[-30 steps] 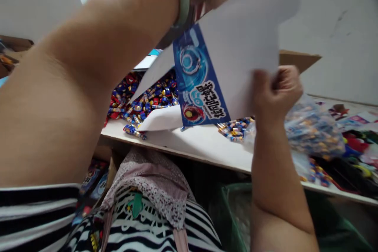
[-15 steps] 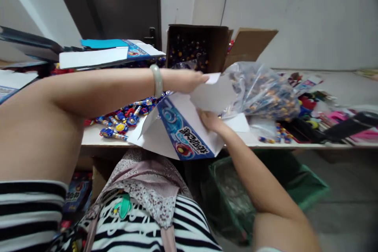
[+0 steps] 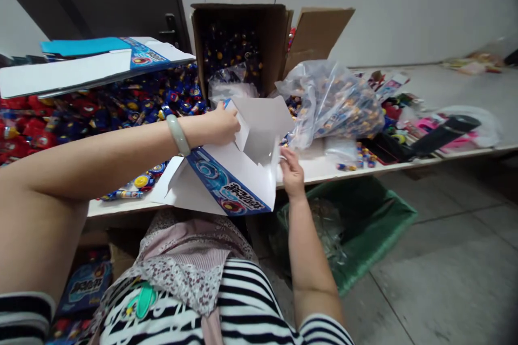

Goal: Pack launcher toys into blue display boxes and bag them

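A printed white and blue cardboard box (image 3: 226,183), partly folded, stands at the table's front edge with its white inside showing. My left hand (image 3: 224,125), a pale bangle on its wrist, is closed on the box's upper left edge, beside a small white flap. At the right side of the box, my right hand (image 3: 292,171) pinches the edge of a panel between thumb and fingers. Small blue and yellow toys (image 3: 141,182) lie to the left of the box, partly hidden by my left arm.
Behind stands an open brown carton (image 3: 279,48) full of small toys. A clear plastic bag (image 3: 343,99) of small items lies to the right. Flat box blanks (image 3: 68,73) rest on a toy heap at left. Below the table is a green bin (image 3: 364,226).
My left hand has moved left and down along the box's upper edge. My right hand has come out from the box's inner side to its right edge. The view has shifted right.
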Demonstrator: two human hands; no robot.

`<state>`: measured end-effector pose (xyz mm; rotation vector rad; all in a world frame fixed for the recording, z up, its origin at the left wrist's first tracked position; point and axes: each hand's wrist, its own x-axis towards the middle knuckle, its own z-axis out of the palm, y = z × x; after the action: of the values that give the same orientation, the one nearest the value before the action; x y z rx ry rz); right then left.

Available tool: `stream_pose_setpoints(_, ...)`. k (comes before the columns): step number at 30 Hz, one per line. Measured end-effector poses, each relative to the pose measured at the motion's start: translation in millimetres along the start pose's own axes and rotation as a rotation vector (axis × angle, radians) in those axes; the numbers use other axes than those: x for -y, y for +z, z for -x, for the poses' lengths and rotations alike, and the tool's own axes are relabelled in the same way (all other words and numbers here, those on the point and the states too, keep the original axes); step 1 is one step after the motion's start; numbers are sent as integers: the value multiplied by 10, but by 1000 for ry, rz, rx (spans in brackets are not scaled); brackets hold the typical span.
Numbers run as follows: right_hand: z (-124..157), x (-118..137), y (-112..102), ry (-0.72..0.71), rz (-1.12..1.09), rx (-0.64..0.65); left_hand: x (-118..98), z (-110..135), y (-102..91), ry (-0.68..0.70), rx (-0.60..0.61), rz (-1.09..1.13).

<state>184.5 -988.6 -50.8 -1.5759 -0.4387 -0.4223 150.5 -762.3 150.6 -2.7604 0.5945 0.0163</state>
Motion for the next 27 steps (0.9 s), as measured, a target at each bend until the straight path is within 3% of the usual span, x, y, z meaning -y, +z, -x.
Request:
stream_pose_setpoints(2,1,71,318,-12,144,312,-43,-54,41,28,7,-94)
stream_pose_setpoints(4,-1,157,475,-4,246,512,-38,-71,75,28,9,-136)
stream_pose_setpoints(5,-38,189,467,-1,261,552,-21,-59,83,30,16,-138)
stream_pose_setpoints(6,-116,211,401,-2,240,514,2,-35,84,33,23,-131)
stream_pose_setpoints(7,-241,225,288,-7,210,397,29,1,82,47,26,-114)
stream_pose_setpoints(9,-620,241,-14,-19,119,-17,82,92,76,79,-12,-50)
stream_pose_setpoints(10,-848,250,-160,-31,74,-326,106,136,77,75,-52,-7)
stream_pose_setpoints(11,-1075,263,-274,-26,65,-405,130,173,84,64,-98,39)
stream_pose_setpoints(12,-1276,284,-340,10,56,-356,153,195,97,48,-142,84)
stream_pose_setpoints(14,-1520,351,-286,186,8,72,202,181,138,7,-207,181)
stream_pose_setpoints(16,-1488,439,-4,242,36,529,250,99,175,-28,-273,303)
stream_pose_setpoints(18,-1227,502,383,137,231,765,283,28,173,-84,-413,463)
stream_pose_setpoints(21,-758,471,795,-8,596,631,228,220,104,-112,-791,767)
stream_pose_setpoints(22,-657,428,842,-11,637,579,167,404,93,-66,-929,876)
stream_pose_setpoints(24,-572,323,820,23,617,562,-3,912,162,95,-1075,1094)
stream_pose_setpoints(25,-575,274,772,40,584,568,-93,1191,258,140,-1001,1193)
stream_pose_setpoints(27,-614,219,661,52,527,601,-229,1660,578,114,-479,1390)
